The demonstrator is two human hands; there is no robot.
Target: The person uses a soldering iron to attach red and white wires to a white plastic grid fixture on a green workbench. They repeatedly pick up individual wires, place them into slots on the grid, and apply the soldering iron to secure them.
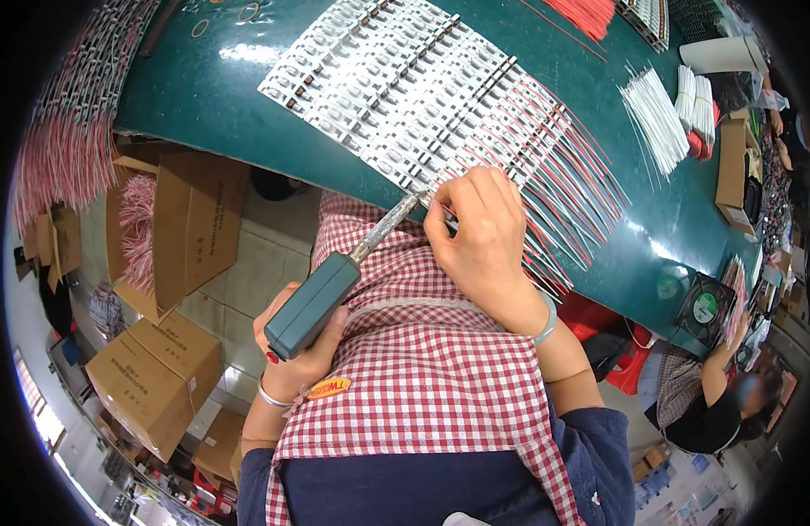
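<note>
A green-handled soldering iron (335,285) with a metal shaft, gripped by the left hand (295,351); right hand (479,232) pinches a wire (554,206) at the strips (396,88)

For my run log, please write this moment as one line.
left hand: holds soldering iron | right hand: pinches wire at strip edge | iron tip: at LED strips | surface: green table

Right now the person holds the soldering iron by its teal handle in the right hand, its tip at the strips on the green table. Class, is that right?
Not quite: the head view shows the soldering iron by its teal handle in the left hand, not the right. The right hand rests by the strips on the green table, at the iron's tip.
</note>
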